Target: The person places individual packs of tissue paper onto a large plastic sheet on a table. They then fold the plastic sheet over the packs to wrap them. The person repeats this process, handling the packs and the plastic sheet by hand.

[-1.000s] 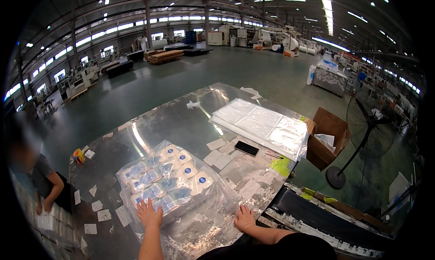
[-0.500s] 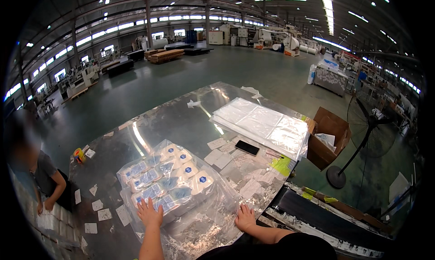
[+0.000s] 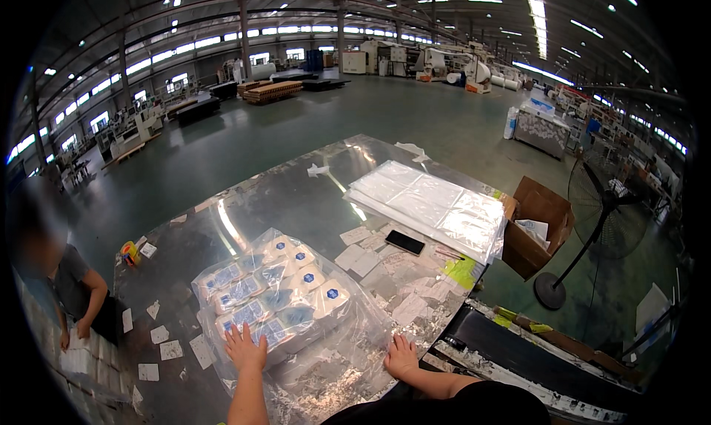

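A large clear plastic bag [image 3: 326, 358] lies on the metal table, with several white packs [image 3: 278, 277] bearing blue marks grouped inside its far part. My left hand [image 3: 246, 347] rests with spread fingers on the bag, at the near edge of the packs. At the bag's near right side, my right hand [image 3: 401, 356] lies on the tabletop or the edge of the film, its fingers apart. Neither hand grips anything that I can see. The near part of the bag is loose and wrinkled.
A stack of flat clear bags [image 3: 429, 206] lies at the table's far right, beside a black phone [image 3: 404, 241]. Beyond stand an open cardboard box [image 3: 537, 229] and a fan [image 3: 603, 210]. A conveyor [image 3: 533, 358] runs at right. A co-worker [image 3: 81, 284] handles white packs at left.
Both my hands and the bag stay where they were. At the left, the co-worker's hands have shifted slightly over the white packs.
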The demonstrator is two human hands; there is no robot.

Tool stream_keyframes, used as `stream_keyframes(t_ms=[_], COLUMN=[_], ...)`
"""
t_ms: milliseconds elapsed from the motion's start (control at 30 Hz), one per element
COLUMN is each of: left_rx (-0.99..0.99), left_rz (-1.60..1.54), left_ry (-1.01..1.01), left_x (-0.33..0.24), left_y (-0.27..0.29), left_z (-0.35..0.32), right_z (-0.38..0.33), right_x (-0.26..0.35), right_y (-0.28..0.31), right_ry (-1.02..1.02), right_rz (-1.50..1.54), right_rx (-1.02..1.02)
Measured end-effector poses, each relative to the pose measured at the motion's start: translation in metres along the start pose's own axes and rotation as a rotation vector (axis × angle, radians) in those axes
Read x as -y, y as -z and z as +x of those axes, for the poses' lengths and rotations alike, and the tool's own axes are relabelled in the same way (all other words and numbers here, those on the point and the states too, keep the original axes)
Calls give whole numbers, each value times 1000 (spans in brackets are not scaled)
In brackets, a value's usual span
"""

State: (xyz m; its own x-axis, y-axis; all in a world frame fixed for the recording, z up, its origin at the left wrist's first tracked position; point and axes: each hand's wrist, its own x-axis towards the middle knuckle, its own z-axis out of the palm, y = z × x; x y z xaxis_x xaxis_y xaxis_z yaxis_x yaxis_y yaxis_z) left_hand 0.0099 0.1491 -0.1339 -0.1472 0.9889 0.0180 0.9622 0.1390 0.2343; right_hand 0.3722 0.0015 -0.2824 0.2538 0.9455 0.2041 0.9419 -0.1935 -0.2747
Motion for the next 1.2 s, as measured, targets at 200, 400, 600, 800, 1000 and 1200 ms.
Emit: stream_keyframes(t_ms=[200, 400, 600, 800, 1000, 1200], left_rx=[2, -5, -12, -19, -30, -24], left_rz=[-9, -31, -40, -17, -28, 15], left_ry=[6, -4, -15, -30, -27, -6], left_x=[-1, -2, 3, 1, 5, 9], left_y=[2, 2, 1, -1, -2, -7], left_z=[-1, -1, -3, -1, 0, 0], right_z=[0, -1, 0, -1, 3, 4], right_x=[-1, -2, 1, -1, 2, 4], right_y=[-2, -3, 2, 2, 2, 8], right_ry=[5, -2, -7, -21, -25, -29], right_rz=[3, 0, 2, -18, 11, 26], right_rx=[-8, -2, 22, 63, 47, 109])
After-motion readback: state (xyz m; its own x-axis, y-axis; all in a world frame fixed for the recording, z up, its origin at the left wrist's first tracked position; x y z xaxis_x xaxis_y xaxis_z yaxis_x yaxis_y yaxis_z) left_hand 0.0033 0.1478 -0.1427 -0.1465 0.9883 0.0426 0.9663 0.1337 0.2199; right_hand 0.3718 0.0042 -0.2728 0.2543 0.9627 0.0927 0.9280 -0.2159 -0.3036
